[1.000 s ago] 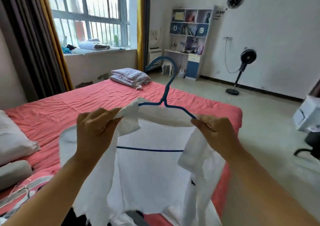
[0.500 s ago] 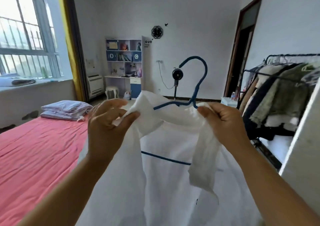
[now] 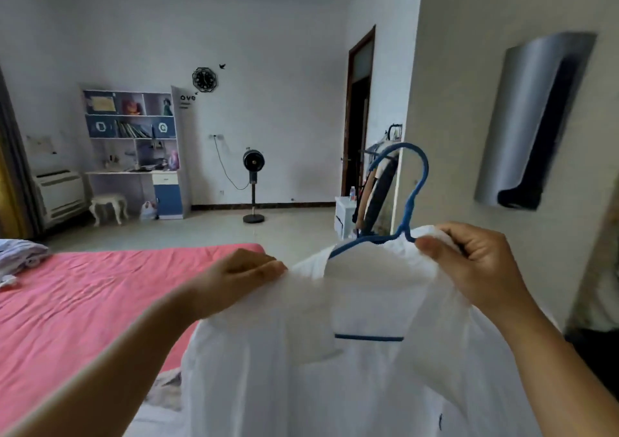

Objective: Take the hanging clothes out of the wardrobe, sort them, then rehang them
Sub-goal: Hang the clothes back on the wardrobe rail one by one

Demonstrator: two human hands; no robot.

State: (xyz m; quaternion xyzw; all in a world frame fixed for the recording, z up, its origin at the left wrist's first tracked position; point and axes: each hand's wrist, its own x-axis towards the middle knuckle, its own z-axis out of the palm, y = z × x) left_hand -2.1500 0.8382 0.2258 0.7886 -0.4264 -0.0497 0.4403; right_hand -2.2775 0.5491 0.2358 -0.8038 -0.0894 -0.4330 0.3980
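white shirt (image 3: pixel 351 386) on blue hanger (image 3: pixel 413 199); left hand (image 3: pixel 234 279) and right hand (image 3: pixel 475 266) pinch its shoulders

A pink-sheeted bed (image 3: pixel 100 302) carries folded pale bedding (image 3: pixel 20 257) at its far-left edge.

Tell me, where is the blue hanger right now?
In the head view, right of centre, the blue hanger sits inside the white shirt, held up between the left hand and right hand.

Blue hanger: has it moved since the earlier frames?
Yes. The hanger with the white shirt swung right, away from the bed, past the fan, toward the clothes rack beside the door.
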